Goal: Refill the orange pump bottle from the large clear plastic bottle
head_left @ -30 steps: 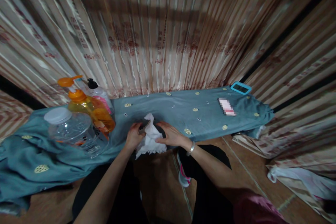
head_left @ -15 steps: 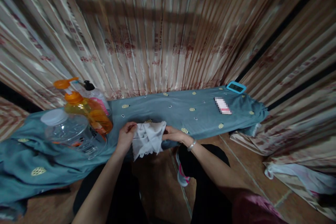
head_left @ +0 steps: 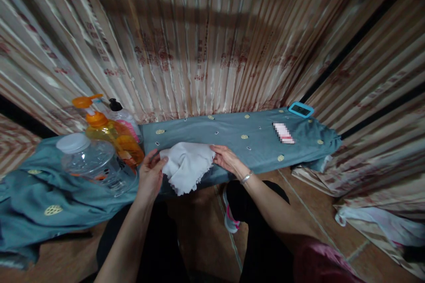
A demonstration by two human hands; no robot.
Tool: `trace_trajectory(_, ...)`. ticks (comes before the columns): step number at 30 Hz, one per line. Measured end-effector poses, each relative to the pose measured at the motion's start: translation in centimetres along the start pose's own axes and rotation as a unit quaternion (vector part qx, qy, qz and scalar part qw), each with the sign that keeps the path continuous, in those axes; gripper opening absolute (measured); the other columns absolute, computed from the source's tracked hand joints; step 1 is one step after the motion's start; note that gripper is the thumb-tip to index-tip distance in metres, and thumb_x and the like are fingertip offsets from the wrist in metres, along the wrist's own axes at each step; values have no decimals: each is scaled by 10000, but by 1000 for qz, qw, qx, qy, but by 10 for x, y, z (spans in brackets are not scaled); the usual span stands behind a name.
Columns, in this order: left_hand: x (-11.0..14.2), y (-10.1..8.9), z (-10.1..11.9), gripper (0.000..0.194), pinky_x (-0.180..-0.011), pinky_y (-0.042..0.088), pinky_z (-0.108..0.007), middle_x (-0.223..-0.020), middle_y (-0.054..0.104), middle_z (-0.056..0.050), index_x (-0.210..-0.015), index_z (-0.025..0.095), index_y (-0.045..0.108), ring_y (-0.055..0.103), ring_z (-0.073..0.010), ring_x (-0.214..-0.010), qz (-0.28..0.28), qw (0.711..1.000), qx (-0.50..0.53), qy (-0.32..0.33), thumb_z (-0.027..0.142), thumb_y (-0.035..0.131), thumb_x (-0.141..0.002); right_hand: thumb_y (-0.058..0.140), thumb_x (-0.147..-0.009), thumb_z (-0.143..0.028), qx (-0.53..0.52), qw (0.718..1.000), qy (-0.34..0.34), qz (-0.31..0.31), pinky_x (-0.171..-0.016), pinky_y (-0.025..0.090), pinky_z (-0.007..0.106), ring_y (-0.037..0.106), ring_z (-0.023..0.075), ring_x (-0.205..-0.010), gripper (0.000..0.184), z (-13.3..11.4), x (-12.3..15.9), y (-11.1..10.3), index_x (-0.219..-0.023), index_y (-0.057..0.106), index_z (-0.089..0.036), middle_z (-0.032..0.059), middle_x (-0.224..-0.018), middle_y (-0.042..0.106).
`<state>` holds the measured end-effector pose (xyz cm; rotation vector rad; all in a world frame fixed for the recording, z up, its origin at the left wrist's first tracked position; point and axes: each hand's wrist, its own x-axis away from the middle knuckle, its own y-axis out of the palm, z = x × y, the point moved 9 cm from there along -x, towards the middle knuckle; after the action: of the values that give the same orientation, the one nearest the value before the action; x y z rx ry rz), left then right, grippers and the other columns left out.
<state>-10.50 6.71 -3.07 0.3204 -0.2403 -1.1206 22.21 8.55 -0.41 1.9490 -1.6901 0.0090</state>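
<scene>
Both hands spread a white cloth over the table, left hand and right hand each pinching an edge to keep it taut.

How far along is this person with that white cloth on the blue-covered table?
Already done: the white cloth is opened out, no longer bunched as it was a second ago. In hand: the left hand pinches its left edge and the right hand its right edge, over the blue table cover. Left: the cloth sags, creased, its lower corner hanging past the table edge, so it is not yet flat or folded.
</scene>
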Motion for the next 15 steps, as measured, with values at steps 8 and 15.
trace_trajectory(8,-3,-14,29,803,-976,674,-325,-1468,914,-96,-1341,318,855,855,-285,-1287,35,993,-67,90,410,1155,-602,1237,-702,-290,19,994,-80,73,-611,588,207,700,114,-620,483,-41,0,-24,-967,834,-255,-81,-742,818)
trace_trajectory(15,12,16,61,842,-999,707,-350,-1588,901,-86,-1378,317,974,849,-331,-1352,-35,993,-64,94,428,1183,-570,1101,-687,-179,34,983,-179,-10,-1038,723,330,848,209,-1114,824,-81,14,-13,-1464,884,-346,12,-1381,925)
